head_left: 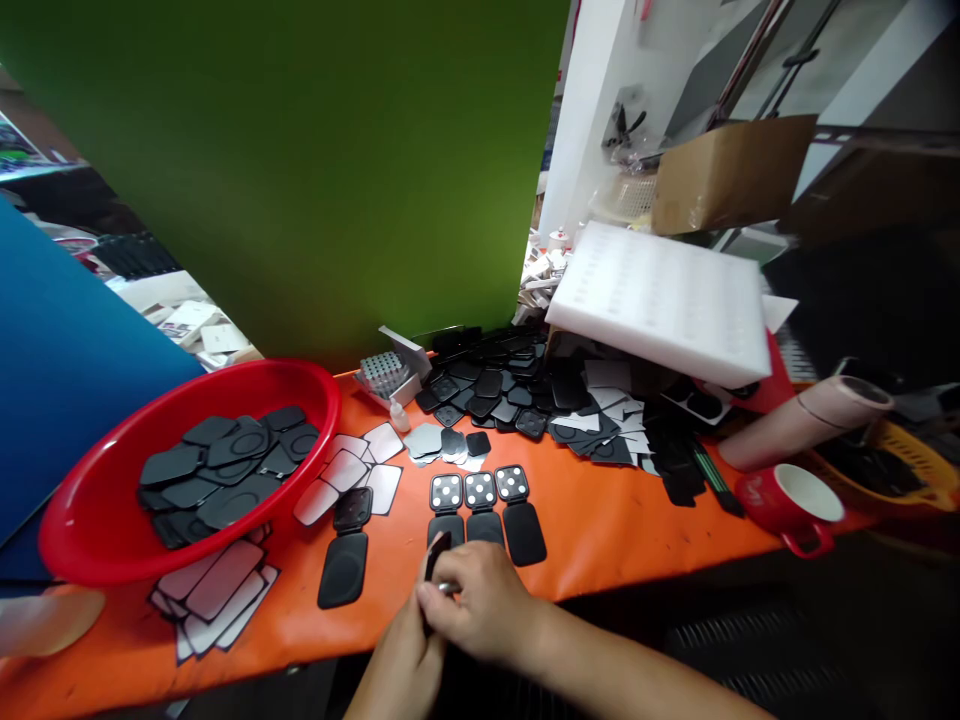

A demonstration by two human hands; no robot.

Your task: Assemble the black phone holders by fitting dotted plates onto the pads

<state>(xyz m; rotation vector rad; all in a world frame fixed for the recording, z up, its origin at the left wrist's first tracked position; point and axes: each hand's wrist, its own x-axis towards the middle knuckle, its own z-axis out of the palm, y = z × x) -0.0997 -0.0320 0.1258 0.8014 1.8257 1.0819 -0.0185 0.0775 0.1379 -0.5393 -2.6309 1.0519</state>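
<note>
At the far left of the orange-covered counter, a large red oval plastic basin holds a loose heap of flat black rounded plates. White rectangular cards with dark edges lie fanned out just below its rim, and more lie to its right. Next comes a black two-part hinged piece, lying opened out flat. Behind it stand a small white carton of silvery round pieces and a little white dropper bottle, with thin silvery-grey plates just to the bottle's right. At the front edge, the person's left hand is closed around a thin dark flat piece, which stands up nearly edge-on (its lower part is hidden by the fingers). The right hand meets it from the right, thumb and fingertips pinched together on a small shiny silvery item, too small to identify. Just beyond the hands lie three black hinged pieces with white dots in a row, the nearer ends partly covered. Behind them spreads a broad pile of black plates; farther right come a white foam slab, a pale pink cylindrical flask, tilted, and a red mug with a white inside.
</note>
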